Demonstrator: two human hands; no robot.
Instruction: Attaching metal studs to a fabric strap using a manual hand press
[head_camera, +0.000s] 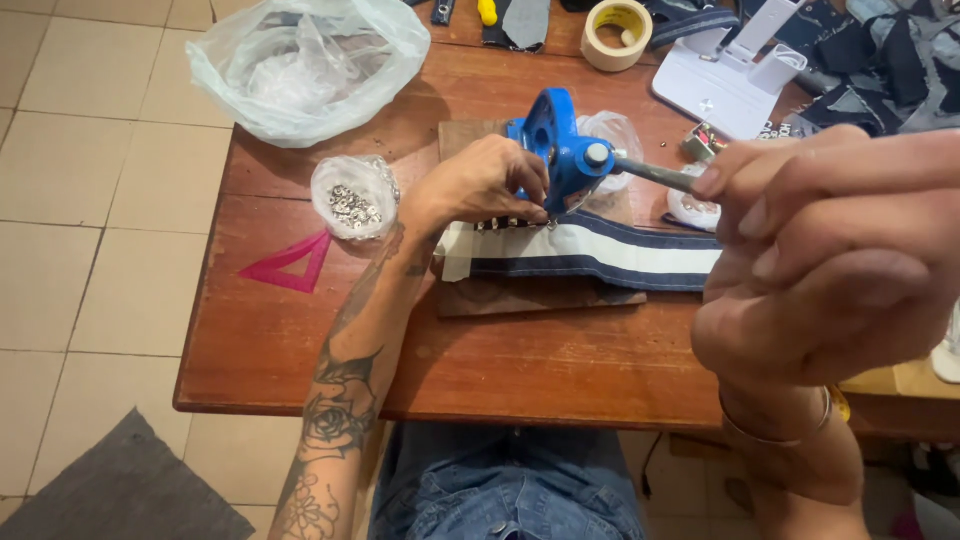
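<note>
A blue hand press (556, 145) stands on a dark wooden board (530, 292) on the table. My left hand (480, 185) rests at the press's base and pins down a blue and white striped fabric strip (600, 255) that has a row of small metal eyelets at its end. My right hand (830, 260), large and close to the camera, grips the grey metal lever (655, 174) of the press.
A small clear bag of metal eyelets (352, 198) and a pink plastic triangle (290, 265) lie to the left. A big clear plastic bag (305, 65), a roll of tape (617, 33), a white device (725, 75) and denim scraps (885, 60) lie at the back.
</note>
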